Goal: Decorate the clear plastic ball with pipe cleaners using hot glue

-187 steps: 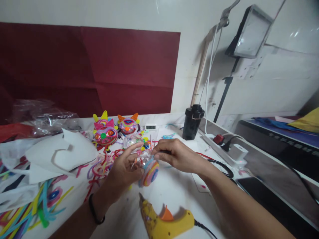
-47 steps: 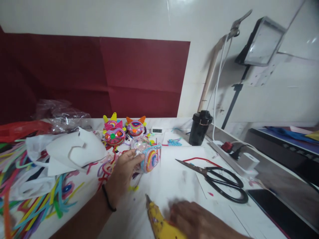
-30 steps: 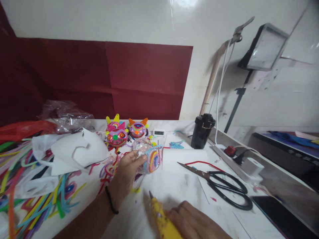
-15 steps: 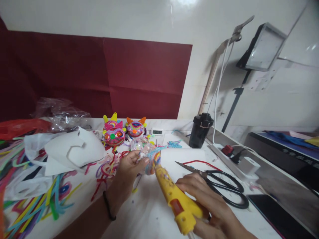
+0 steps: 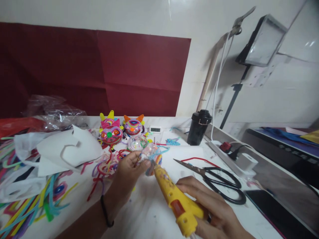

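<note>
My left hand (image 5: 133,169) pinches a small round craft piece (image 5: 157,158) with rainbow stripes and light-blue pipe cleaner on it; part of it is hidden behind my fingers. My right hand (image 5: 206,202) is wrapped round the handle of a yellow glue gun (image 5: 171,196). The glue gun's nozzle points up and left, at the near side of the craft piece; whether it touches cannot be made out. Behind the craft piece lies a clear ball (image 5: 138,142) with coloured bits.
Black-handled scissors (image 5: 211,176) and a red pipe cleaner (image 5: 199,160) lie right of the glue gun, near a phone (image 5: 271,212). A black bottle (image 5: 199,127) and power strip (image 5: 231,162) stand behind. Decorated animal faces (image 5: 111,134), white sheets (image 5: 69,149) and pipe cleaners (image 5: 27,212) fill the left.
The craft piece has turned in my left hand, so less of its striped face shows. The glue gun stays close to it. The whole view has shifted slightly.
</note>
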